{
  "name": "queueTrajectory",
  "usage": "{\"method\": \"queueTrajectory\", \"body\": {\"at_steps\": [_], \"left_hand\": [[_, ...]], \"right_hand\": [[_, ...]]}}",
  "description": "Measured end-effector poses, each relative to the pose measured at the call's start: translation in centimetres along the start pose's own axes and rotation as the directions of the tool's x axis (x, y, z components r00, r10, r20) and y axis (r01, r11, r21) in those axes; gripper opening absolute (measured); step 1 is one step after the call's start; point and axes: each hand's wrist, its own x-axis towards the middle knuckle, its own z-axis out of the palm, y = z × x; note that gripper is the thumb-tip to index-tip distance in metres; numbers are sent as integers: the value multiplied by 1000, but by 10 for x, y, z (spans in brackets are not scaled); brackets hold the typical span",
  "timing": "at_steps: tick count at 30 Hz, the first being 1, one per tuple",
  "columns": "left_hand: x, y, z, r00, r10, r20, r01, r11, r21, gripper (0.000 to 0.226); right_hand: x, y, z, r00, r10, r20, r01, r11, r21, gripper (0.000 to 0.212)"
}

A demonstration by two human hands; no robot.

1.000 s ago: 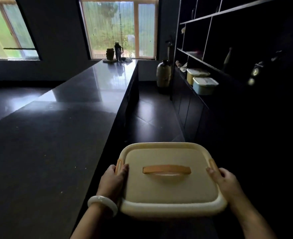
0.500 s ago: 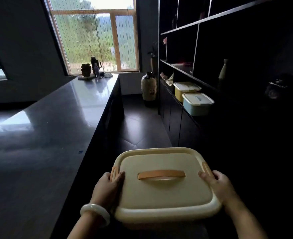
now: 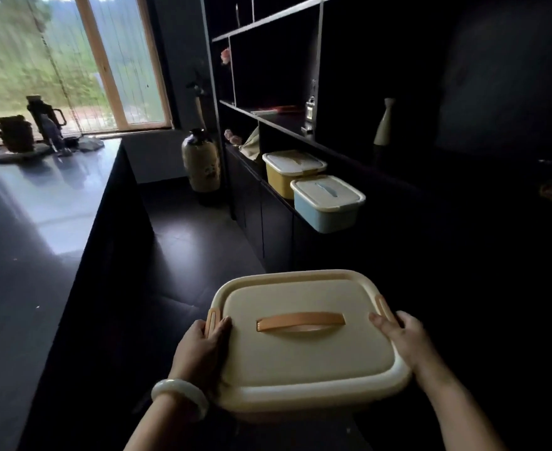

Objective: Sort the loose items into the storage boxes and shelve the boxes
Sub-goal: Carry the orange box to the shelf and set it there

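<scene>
A: Cream box (image 3: pixel 307 340), lower centre of frame, carried off the floor. Left hand (image 3: pixel 203 349) clasps its left edge by the orange clip, right hand (image 3: pixel 401 340) the right edge.

B: Handling?

A: Rigid smooth plastic, rounded corners, lid on. Weight I can't judge. Probably slick; the side grip under the rim looks safer than the orange handle (image 3: pixel 300 322).

B: Destination?

A: Likely the dark shelf (image 3: pixel 304 143), centre right, beside the yellow box (image 3: pixel 289 175) and blue box (image 3: pixel 326 206).
</scene>
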Motion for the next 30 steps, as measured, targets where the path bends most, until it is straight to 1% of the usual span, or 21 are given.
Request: {"method": "queueTrajectory", "body": {"at_steps": [3, 5, 9, 12, 14, 17, 19, 22, 24, 27, 29, 30], "left_hand": [[71, 14, 11, 995, 28, 98, -30, 999, 20, 39], [111, 31, 19, 985, 62, 158, -67, 997, 26, 38], [170, 65, 51, 938, 137, 318, -169, 983, 74, 37], [203, 88, 93, 891, 166, 422, -235, 965, 118, 38], [219, 104, 122, 855, 183, 486, -289, 945, 152, 40], [242, 127, 170, 805, 217, 553, -384, 900, 206, 41], [253, 140, 198, 785, 209, 584, -394, 895, 209, 42], [275, 157, 239, 754, 171, 634, -413, 874, 255, 42], [286, 165, 261, 743, 172, 647, -427, 866, 259, 43], [300, 175, 294, 725, 184, 664, -457, 849, 264, 43], [308, 180, 312, 689, 180, 702, -481, 838, 257, 40], [312, 184, 325, 658, 177, 732, -477, 850, 223, 36]], "right_hand": [[30, -11, 26, 996, 47, -82, -45, 999, 24, 82], [45, -19, 40, 984, 76, -160, -68, 996, 57, 83], [66, -23, 43, 947, 123, -297, -101, 991, 88, 76], [82, -21, 34, 893, 162, -419, -132, 986, 99, 61], [95, -20, 25, 852, 200, -483, -162, 980, 119, 54], [124, -12, 7, 798, 222, -561, -173, 975, 140, 55], [140, -10, -4, 759, 247, -602, -190, 969, 159, 59], [169, -1, -16, 724, 272, -634, -204, 962, 180, 53], [185, 1, -20, 715, 300, -631, -218, 954, 207, 56], [203, 5, -26, 660, 345, -667, -250, 939, 238, 65], [210, 6, -28, 619, 378, -689, -283, 925, 254, 76], [214, 8, -31, 596, 386, -704, -288, 921, 261, 79]]}}
